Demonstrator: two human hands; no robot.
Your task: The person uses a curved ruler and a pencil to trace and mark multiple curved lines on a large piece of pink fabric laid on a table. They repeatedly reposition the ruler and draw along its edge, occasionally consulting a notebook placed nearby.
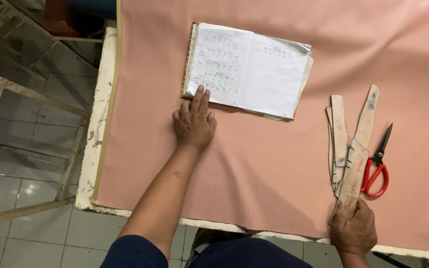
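Pink cloth (274, 173) covers most of the desk (103, 114), w/ the desk's white chipped left edge showing bare. Left hand (193, 124) lies flat on the cloth, palm down, fingers (200, 99) stretched out & released, gripping nothing; the 2 longest fingertips touch the near left corner of an open lined notebook (248, 69), which sits toward the far side of the desk, left of centre, w/ handwriting on both pages. Right hand (353, 228) is at the near edge of the desk, right side, fingers clenched on the lower end of a pale flat ruler-like strip (352, 171) that slants up & away from the hand. Just beyond the fingers, touching the strip & partly under it, approx 3 more pale flat pattern pieces (341, 126) fan out toward the far edge. Red-handled scissors (377, 166) lie just right of the strip, blades pointing to the far edge, handles near the right hand but apart from it. Tiled floor (31, 149) left of the desk.
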